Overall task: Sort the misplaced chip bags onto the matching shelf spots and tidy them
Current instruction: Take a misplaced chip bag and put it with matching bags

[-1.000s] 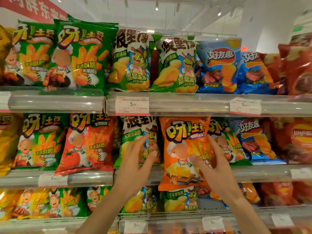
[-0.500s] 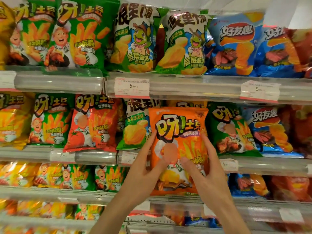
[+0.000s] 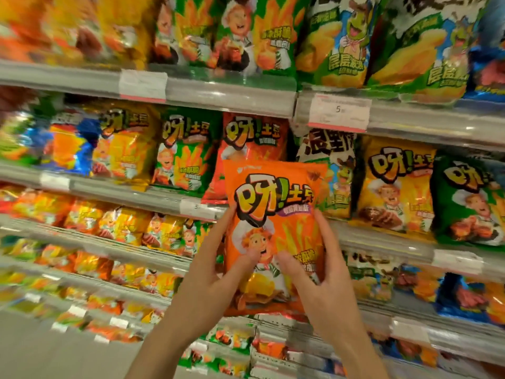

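Both hands clamp orange bag (image 3: 273, 236): left hand (image 3: 216, 280) w/ thumb on front, right hand (image 3: 322, 277) likewise; bag now lifted clear of shelf, held in front of red bag (image 3: 254, 143); view swung left; probably seeking matching spot.

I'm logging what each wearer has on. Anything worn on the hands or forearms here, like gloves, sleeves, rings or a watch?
No. Both the left hand and right hand are bare, with no gloves, rings or watch showing. The forearms are uncovered down to the frame's edge; no sleeve shows.
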Motion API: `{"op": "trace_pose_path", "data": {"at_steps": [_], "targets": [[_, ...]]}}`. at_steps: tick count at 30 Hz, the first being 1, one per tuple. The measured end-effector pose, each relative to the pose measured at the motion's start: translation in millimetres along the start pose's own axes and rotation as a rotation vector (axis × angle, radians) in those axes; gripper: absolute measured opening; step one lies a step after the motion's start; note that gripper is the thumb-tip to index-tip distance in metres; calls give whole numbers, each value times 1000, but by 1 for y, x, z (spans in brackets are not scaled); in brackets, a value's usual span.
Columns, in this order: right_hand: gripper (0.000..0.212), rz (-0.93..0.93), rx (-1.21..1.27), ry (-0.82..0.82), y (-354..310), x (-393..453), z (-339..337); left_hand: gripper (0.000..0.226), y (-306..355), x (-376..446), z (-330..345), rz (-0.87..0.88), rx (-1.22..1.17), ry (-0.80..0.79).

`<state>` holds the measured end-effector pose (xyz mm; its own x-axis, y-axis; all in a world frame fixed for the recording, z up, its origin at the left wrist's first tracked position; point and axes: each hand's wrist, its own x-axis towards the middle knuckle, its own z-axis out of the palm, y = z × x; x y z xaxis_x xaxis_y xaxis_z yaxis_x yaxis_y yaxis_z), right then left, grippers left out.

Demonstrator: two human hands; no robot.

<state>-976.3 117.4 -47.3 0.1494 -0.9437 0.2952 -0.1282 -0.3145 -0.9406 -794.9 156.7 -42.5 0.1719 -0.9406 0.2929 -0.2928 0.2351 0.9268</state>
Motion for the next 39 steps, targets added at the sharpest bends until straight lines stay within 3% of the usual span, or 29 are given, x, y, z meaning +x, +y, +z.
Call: {"op": "trace_pose_path", "data": {"at_steps": [12, 19, 39], "targets": [[86, -67, 138, -296, -51, -8, 274, 68, -57, -56, -263, -45, -23, 287], [83, -103, 162, -462, -63, 19, 401, 70, -91, -53, -373, -47, -37, 463], [82, -150, 202, -548, -73, 185, 704, 69, -177, 101, -635, -118, 115, 582]]}}
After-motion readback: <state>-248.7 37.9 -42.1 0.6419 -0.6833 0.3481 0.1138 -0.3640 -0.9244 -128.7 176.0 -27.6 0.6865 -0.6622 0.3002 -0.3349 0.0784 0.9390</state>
